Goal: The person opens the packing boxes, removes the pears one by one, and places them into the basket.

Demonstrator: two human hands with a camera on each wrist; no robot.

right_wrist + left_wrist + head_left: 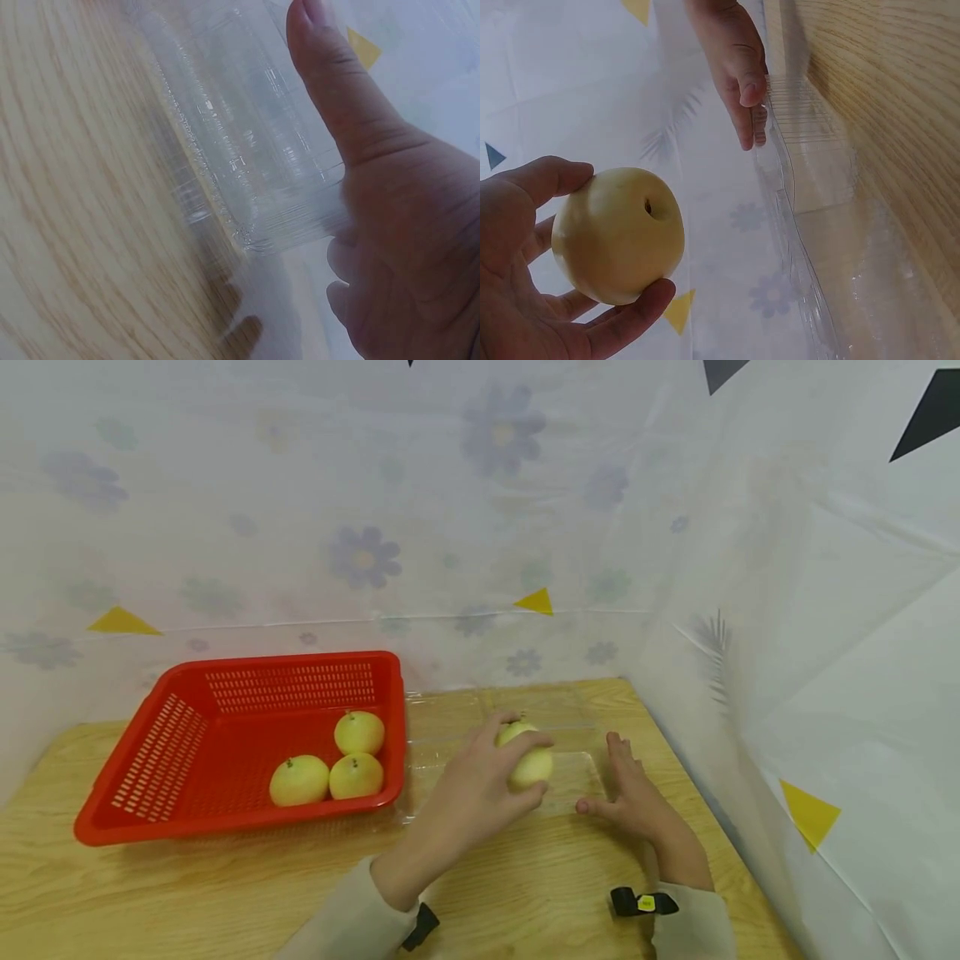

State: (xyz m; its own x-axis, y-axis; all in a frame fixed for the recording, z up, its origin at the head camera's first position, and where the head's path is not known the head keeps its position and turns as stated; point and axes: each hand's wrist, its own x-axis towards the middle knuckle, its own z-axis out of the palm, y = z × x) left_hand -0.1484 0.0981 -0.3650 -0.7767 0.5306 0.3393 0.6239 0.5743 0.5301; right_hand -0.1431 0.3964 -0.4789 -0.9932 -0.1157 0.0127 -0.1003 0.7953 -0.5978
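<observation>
My left hand (480,772) holds a round pale yellow pear (534,767) between curled fingers and thumb, above a clear plastic box (581,768). In the left wrist view this pear (622,236) shows a dark hollow at one end, and the fingertips press its sides. At the box's right end is my right hand (637,797), fingers straight and thumb spread. The right wrist view has this hand (405,202) right beside the wall of the clear box (240,150); firm contact cannot be told.
A red plastic basket (247,822) stands on the wooden table (225,893), left of the box. Inside it, near its right front corner, lie three more yellow pears (358,777). A flower-patterned white sheet (450,510) hangs behind the table and along its right side.
</observation>
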